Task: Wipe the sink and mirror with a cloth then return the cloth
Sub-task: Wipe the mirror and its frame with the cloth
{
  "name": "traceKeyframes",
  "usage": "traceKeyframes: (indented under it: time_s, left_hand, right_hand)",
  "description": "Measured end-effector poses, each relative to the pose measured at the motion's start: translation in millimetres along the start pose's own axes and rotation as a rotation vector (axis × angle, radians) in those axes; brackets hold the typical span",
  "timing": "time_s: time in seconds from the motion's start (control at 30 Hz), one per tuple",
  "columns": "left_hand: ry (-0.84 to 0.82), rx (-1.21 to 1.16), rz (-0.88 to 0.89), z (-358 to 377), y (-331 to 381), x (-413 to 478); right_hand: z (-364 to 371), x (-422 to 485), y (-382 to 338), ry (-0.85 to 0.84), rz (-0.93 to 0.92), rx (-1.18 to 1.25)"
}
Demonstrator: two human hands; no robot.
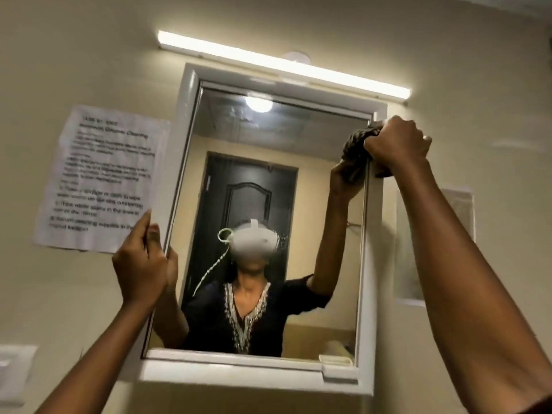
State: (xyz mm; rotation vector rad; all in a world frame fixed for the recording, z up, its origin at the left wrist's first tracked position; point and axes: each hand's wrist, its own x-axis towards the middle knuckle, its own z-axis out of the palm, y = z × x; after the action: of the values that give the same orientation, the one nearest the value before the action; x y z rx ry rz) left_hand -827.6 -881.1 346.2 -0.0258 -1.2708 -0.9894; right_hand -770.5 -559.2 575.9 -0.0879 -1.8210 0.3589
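A mirror (322,138) in a white frame hangs on the cream wall, its door swung slightly outward. My right hand (397,141) is raised to the mirror's upper right corner and grips a dark bunched cloth (357,141) pressed against the glass and frame edge. My left hand (143,261) clasps the left edge of the mirror frame at mid height, fingers curled around it. The glass reflects a person in a dark top with both arms raised. The sink is out of view.
A printed paper sheet (101,177) is taped to the wall left of the mirror. A lit tube light (283,64) runs above the frame. A pale switch plate (15,372) sits low left; another pale sheet (460,222) is on the right wall.
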Motion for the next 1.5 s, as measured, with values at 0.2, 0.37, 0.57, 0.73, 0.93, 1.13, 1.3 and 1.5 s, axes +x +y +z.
traceKeyframes:
  time_s: [0.2, 0.37, 0.57, 0.73, 0.93, 1.13, 1.3, 1.5]
  left_hand:
    - [-0.014, -0.035, -0.023, -1.3, 5.1, 3.1]
    - [-0.046, -0.027, -0.045, -2.1, 4.5, 0.2]
    - [-0.067, -0.049, -0.002, 7.2, -13.4, 1.8]
    - [-0.207, -0.027, 0.022, 9.3, -25.7, 8.7]
    - [-0.074, -0.123, -0.005, 17.7, -22.8, -3.4]
    - [-0.021, -0.002, 0.075, 4.0, -10.8, 0.5]
    - [-0.007, -0.001, 0.033, 1.4, -1.4, -1.0]
    - [-0.024, -0.02, -0.008, -1.7, 2.8, -1.5]
  right_hand:
    - [2.7, -71.7, 32.2, -0.167, -0.042, 0.034]
    - [6.6, -156.0, 67.0, -0.482, 0.012, 0.038]
    - [0.9, -176.8, 88.3, -0.775, -0.039, 0.04]
    - [-16.3, -91.8, 53.8, -0.18, -0.141, -0.005]
    - [-15.2, 17.5, -1.1, 0.12, -0.279, -0.039]
    - [8.9, 16.1, 16.0, 0.073, -0.262, -0.061]
    - [24.5, -75.6, 51.4, -0.009, -0.205, 0.085]
    - [47.5, -241.0, 102.5, -0.185, -0.095, 0.236]
